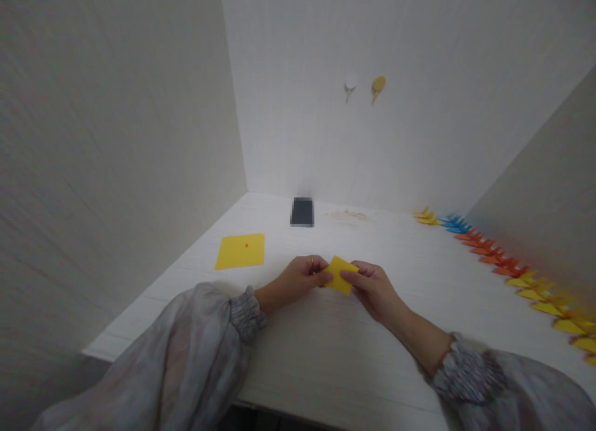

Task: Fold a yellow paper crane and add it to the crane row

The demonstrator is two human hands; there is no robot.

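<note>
The folded yellow paper is held up between two hands over the front part of a pale desk with a faint streaked grain. Left of the folded paper, the thumb and fingers of the left hand, which wears a ring, pinch its near edge; right of it, the right hand pinches the opposite side, thumb on top.

Beyond the folded paper the desk meets a whitish back wall, with a greyer left wall and right wall closing it in. High above the paper, a white hook and a yellow hook are fixed side by side. A brownish stain marks the desk behind it.

To its left lies a flat yellow sheet bearing a red dot. To its right runs a slanting row of folded paper figures in yellow, blue, orange-red and yellow. Behind it, slightly left, a dark rectangle is pixelated; any writing there cannot be read.
</note>
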